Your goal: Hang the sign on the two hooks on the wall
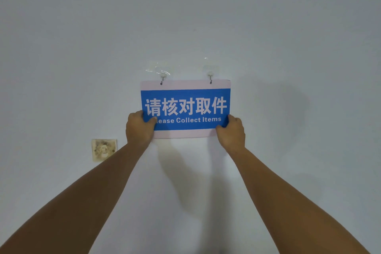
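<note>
A stained wall socket (104, 150) sits low on the pale wall (288, 27), left of the arms. The left hand (139, 127) has its grip closed on the lower left corner of the blue sign (185, 107), thumb over the print. The sign lies flat to the wall, its top holes on the left hook (162, 79) and the right hook (210, 78). The right hand (232, 131) has its grip closed on the lower right corner.
</note>
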Motion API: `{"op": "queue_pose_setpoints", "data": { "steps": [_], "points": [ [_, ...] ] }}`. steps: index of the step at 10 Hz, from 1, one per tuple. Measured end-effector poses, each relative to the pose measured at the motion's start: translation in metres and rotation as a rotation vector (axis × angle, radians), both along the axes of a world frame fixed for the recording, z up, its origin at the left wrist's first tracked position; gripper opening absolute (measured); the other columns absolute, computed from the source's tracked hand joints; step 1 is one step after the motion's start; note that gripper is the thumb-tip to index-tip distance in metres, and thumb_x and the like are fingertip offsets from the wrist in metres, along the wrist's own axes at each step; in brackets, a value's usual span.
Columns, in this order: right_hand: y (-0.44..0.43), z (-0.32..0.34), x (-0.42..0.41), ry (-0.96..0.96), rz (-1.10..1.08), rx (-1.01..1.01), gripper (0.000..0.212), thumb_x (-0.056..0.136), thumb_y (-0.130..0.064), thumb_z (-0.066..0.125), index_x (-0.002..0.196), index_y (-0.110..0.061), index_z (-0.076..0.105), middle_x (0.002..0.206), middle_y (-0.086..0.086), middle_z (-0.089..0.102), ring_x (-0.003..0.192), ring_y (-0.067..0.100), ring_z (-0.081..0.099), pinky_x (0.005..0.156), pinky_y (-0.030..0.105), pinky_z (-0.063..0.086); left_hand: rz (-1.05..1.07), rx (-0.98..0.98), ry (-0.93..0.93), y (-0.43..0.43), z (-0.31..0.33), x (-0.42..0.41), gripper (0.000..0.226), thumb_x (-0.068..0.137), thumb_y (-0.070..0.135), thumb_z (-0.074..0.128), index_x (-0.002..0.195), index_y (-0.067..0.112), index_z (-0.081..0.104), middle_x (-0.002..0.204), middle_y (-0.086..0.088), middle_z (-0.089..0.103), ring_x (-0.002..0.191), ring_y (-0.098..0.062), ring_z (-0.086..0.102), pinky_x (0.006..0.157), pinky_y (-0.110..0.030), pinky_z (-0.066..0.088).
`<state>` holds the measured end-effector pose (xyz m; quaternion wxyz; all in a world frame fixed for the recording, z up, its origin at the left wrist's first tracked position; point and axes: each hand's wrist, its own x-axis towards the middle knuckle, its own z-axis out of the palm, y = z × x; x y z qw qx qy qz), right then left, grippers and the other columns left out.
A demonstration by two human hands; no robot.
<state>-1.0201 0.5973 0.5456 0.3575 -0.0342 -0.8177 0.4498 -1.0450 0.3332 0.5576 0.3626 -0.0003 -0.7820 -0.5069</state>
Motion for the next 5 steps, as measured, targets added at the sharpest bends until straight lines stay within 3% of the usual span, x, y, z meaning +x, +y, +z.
{"op": "queue_pose_setpoints", "data": {
  "steps": [1,2,3,4,5],
  "points": [
    [-0.005,0.003,0.01,-0.108,0.002,0.037,0.019,0.096,-0.028,0.054,0.107,-0.013,0.057,0.107,0.005,0.066,0.086,0.018,0.06,0.063,0.026,0.043,0.061,-0.069,-0.1,-0.004,0.005,0.006,0.048,0.101,0.047,0.044,0.101,0.003,0.063,0.098,-0.008,0.061,0.087,-0.025,0.057,0.073,-0.036,0.04],
    [-0.012,0.005,0.018,-0.301,0.014,0.219,0.039,0.102,-0.042,0.035,0.123,-0.013,0.051,0.118,0.004,0.058,0.105,0.025,0.057,0.087,0.037,0.046,0.095,-0.229,-0.236,-0.011,0.003,0.015,0.066,0.098,0.063,0.024,0.1,0.009,0.061,0.099,-0.008,0.063,0.088,-0.028,0.06,0.079,-0.041,0.047],
    [-0.011,0.008,0.028,-0.426,0.018,0.573,0.058,0.097,-0.052,0.019,0.127,-0.013,0.049,0.124,0.006,0.057,0.116,0.027,0.052,0.102,0.047,0.043,0.155,-0.595,-0.286,-0.017,-0.005,0.027,0.074,0.096,0.063,0.013,0.11,0.01,0.062,0.11,-0.011,0.066,0.101,-0.032,0.062,0.097,-0.051,0.046],
    [-0.009,0.014,0.041,-0.473,-0.005,0.774,0.065,0.1,-0.054,0.017,0.142,-0.014,0.045,0.143,0.006,0.05,0.133,0.028,0.044,0.112,0.05,0.034,0.2,-0.868,-0.408,-0.018,0.0,0.055,0.076,0.097,0.06,0.007,0.132,0.011,0.053,0.131,-0.013,0.061,0.122,-0.033,0.055,0.109,-0.052,0.035],
    [-0.015,0.024,0.056,-0.468,0.062,0.859,0.064,0.103,-0.052,0.017,0.152,-0.014,0.034,0.155,0.008,0.039,0.143,0.029,0.035,0.117,0.049,0.028,0.237,-0.934,-0.497,-0.012,0.007,0.081,0.073,0.099,0.057,0.007,0.141,0.014,0.049,0.142,-0.01,0.055,0.131,-0.031,0.05,0.113,-0.048,0.029]
  ]
}}
